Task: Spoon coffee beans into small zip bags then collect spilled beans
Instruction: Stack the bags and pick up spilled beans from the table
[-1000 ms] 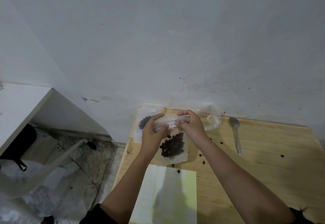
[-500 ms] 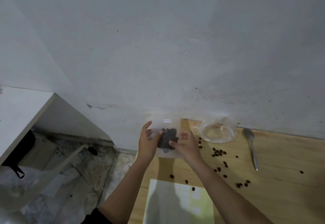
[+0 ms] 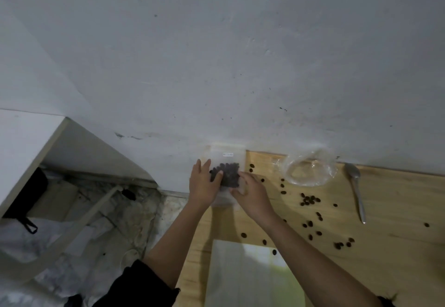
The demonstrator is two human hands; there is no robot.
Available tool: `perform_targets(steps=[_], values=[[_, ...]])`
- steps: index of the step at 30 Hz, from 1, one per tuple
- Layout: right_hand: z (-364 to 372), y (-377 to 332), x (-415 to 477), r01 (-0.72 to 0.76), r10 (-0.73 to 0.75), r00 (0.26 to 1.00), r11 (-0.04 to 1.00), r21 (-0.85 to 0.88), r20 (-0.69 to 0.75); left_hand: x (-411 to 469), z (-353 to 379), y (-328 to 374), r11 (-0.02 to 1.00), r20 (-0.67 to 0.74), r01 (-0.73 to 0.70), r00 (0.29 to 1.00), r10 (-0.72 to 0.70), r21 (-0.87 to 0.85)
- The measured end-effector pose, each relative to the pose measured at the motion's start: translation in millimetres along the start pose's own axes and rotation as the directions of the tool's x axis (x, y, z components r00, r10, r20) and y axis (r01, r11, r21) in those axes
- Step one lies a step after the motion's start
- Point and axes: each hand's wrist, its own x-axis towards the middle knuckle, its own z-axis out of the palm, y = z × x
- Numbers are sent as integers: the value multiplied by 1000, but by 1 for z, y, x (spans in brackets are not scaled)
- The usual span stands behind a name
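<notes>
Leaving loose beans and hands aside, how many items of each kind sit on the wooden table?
Small zip bag of beans: 1 discernible; the left hand and right hand cover part, so another beneath cannot be ruled out
Large clear plastic bag: 1
Metal spoon: 1
Pale sheet: 1
Total: 4
</notes>
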Motion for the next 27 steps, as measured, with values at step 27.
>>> perform_targets(steps=[27], values=[[15,69,-67,96,-92,991,995,-38,102,-114,40,-49,967,-227,-237,941,252,88]])
